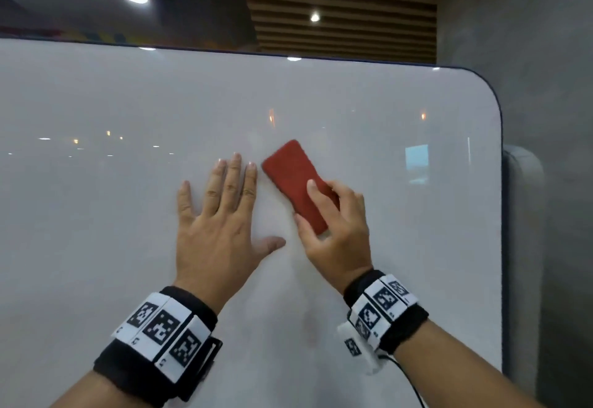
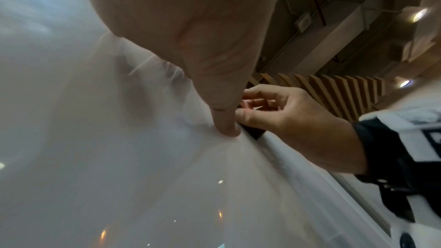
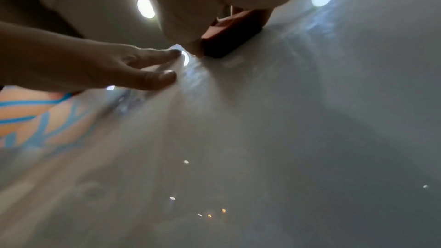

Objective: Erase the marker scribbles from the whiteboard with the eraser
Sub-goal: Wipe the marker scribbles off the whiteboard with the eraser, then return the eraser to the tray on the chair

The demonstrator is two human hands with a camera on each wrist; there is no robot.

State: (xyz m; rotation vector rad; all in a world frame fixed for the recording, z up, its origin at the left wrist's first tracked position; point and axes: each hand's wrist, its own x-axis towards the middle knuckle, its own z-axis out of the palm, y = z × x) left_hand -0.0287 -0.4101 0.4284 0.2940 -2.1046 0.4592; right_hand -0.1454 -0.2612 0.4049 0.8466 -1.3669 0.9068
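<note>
Left hand (image 1: 221, 215) flat, fingers spread, palm on glossy white whiteboard (image 1: 96, 102). Right hand (image 1: 337, 231) grips red rectangular felt eraser (image 1: 293, 173), pressed against board just right of left fingertips.

Right hand (image 1: 333, 231) grips eraser (image 1: 296, 179) against whiteboard (image 1: 401, 231).

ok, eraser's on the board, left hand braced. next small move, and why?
Probably lift the red eraser off and check, rather than stroke again. The right hand grips it flat against the whiteboard, the left hand presses open beside it, and no marker scribbles show anywhere in the head view, only a faint smudge lower down. If that smudge is residue, one downward pass there would do.
</note>
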